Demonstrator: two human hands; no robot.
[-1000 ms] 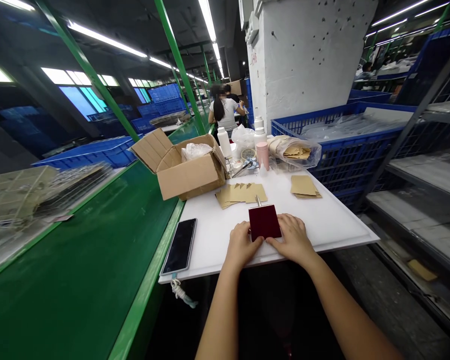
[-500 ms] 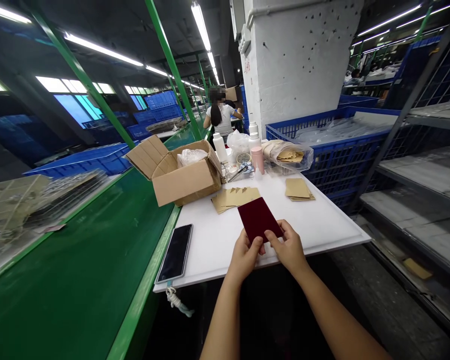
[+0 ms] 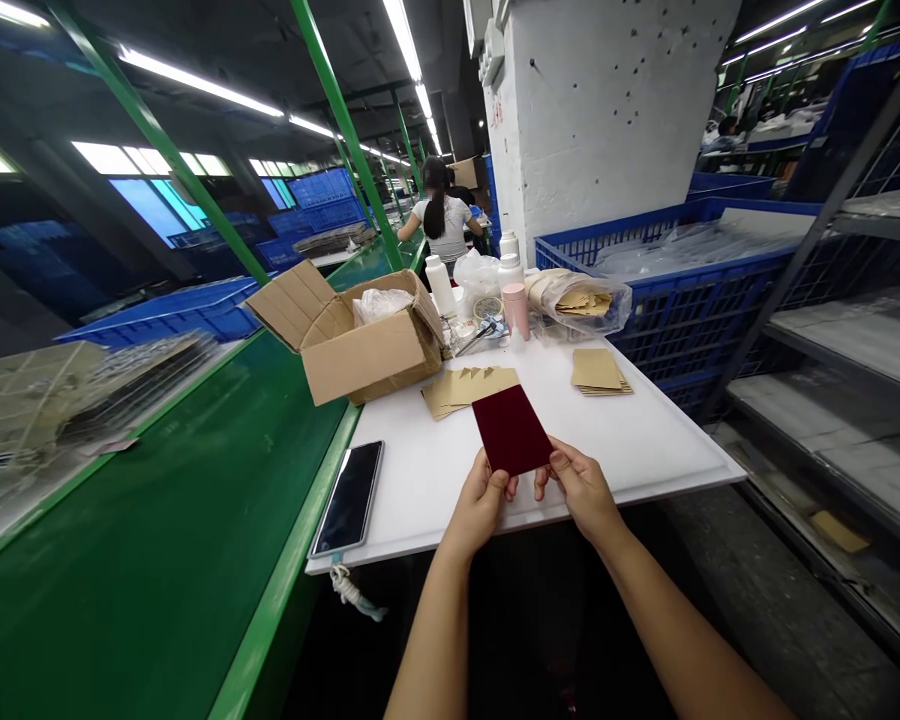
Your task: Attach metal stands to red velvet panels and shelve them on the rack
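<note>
A dark red flat rectangular piece (image 3: 511, 430) is held above the near part of the white table (image 3: 427, 500). My left hand (image 3: 484, 502) pinches its lower left corner, thumb on top. At the lower right corner, my right hand (image 3: 579, 490) grips it between thumb and fingers. Just beyond the red piece lie fanned brown paper envelopes (image 3: 457, 390). A neat stack of brown envelopes (image 3: 598, 370) sits farther right. The undersides of the fingers are partly hidden.
An open cardboard box (image 3: 371, 350) stands at the back left, a phone (image 3: 349, 497) at the left edge. Bottles (image 3: 516, 310) and a plastic bag of brown paper (image 3: 579, 300) are at the back. A green conveyor (image 3: 157, 520) runs left; a person (image 3: 444, 220) sits beyond.
My right hand has shifted from the lower edge's middle to the right corner, its thumb moving away from the left one. The red piece is slightly higher and farther left.
</note>
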